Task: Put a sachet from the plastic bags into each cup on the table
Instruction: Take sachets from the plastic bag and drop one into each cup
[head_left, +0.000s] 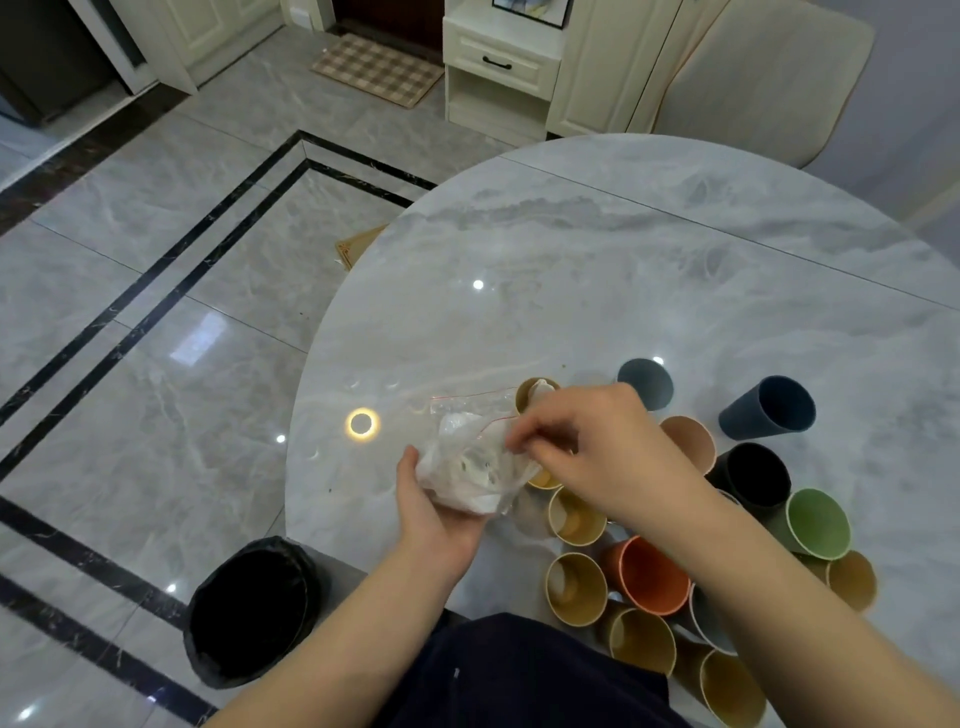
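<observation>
You've got one clear plastic bag with a red seal line (470, 467), seven mustard-yellow cups (576, 587) in view, two dark blue cups (769, 408), and one each of orange cup (654, 574), green cup (818, 522), black cup (753, 475) and tan cup (688, 441).

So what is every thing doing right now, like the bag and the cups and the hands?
plastic bag: open at the top, held above the table.
left hand: grips the bag from below.
right hand: fingers pinch at the bag's mouth.
olive cup: upright, a white sachet inside.
orange cup: upright, looks empty.
green cup: upright, looks empty.
black bin: on the floor, lined, open.
</observation>
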